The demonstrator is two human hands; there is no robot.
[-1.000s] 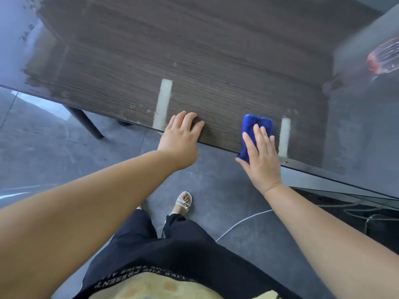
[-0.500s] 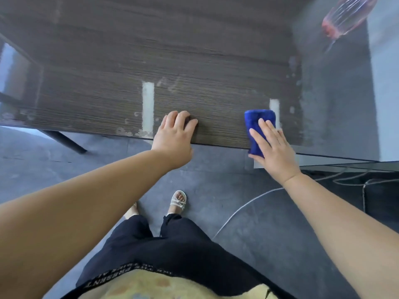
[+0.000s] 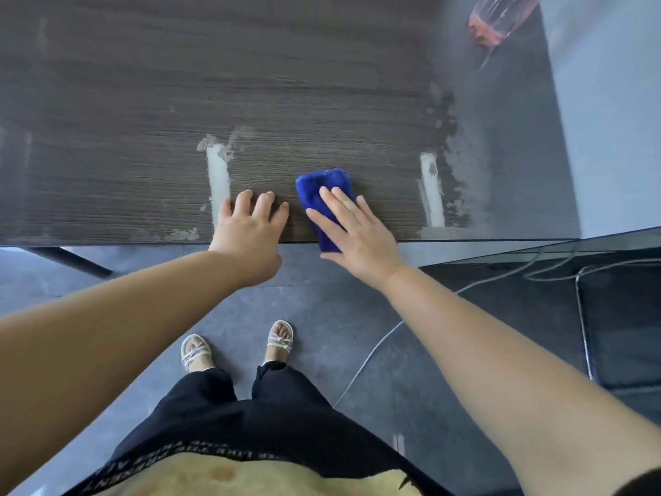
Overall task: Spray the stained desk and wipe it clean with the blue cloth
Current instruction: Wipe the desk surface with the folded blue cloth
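- Head view, the hands: the right hand (image 3: 352, 232) lies flat on the folded blue cloth (image 3: 318, 187), fingers straight and pressing down, not curled round it. The left hand (image 3: 250, 227) is released and holds nothing; its fingertips rest on the surface (image 3: 250, 84) just beside the cloth, bracing.
- Head view, the cloth: it sits at the near edge of the surface, its near end overhanging under the palm, between two pale stripes.
- Head view, the stains: the left stripe (image 3: 219, 177) touches the left hand's outer fingers, and the right stripe (image 3: 431, 187) is well apart from the cloth. Flaky residue (image 3: 452, 166) runs along the right side, and patchy smears (image 3: 182, 234) line the near edge.
- Doing the wipe well, as I judge it:
  - Slide the cloth fully onto the surface so the whole pad bears on it.
  - Keep the palm pressure even.
  - Work along the wood grain, in overlapping passes, out to each stripe.
  - Lift the bracing hand away before the cloth reaches the left stripe.
  - Refold to a fresh face if the residue smears.
- Head view, far right corner: a pink-tinted bottle (image 3: 500, 16) lies blurred, probably the sprayer. If the flaky patch drags dry, it likely needs another spray.
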